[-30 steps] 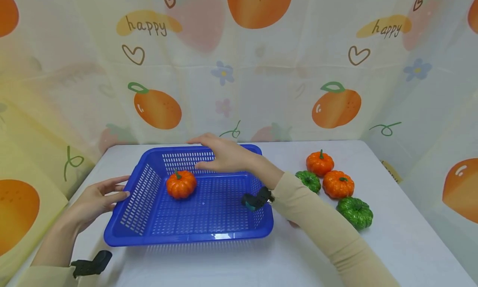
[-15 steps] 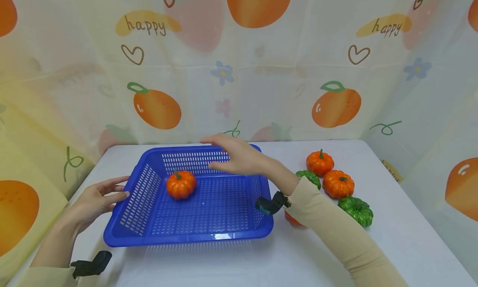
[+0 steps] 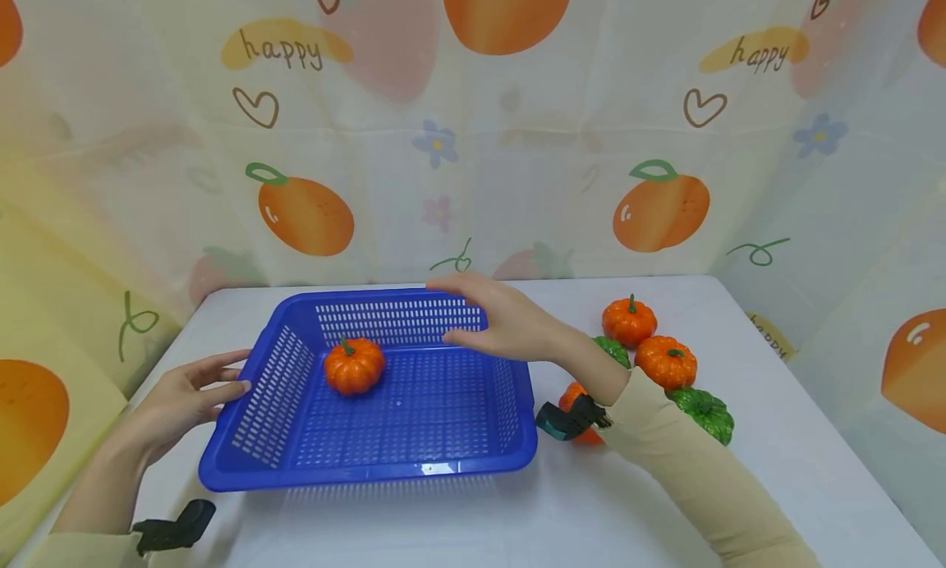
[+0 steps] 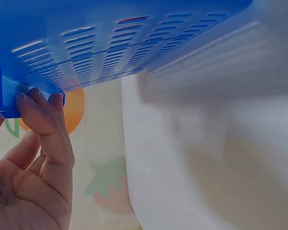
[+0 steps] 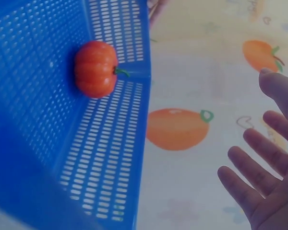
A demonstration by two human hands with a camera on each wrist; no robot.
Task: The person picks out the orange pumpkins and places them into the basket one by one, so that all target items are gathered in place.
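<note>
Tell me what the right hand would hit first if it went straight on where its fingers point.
Probably the patterned cloth. The right hand points left and away, seemingly above the far rim of the blue basket, though depth is unclear.

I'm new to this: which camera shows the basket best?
The head view, because nearly the whole basket shows, inside included. The left wrist view shows only part of its slotted outside; the right wrist view, part of its inside.
</note>
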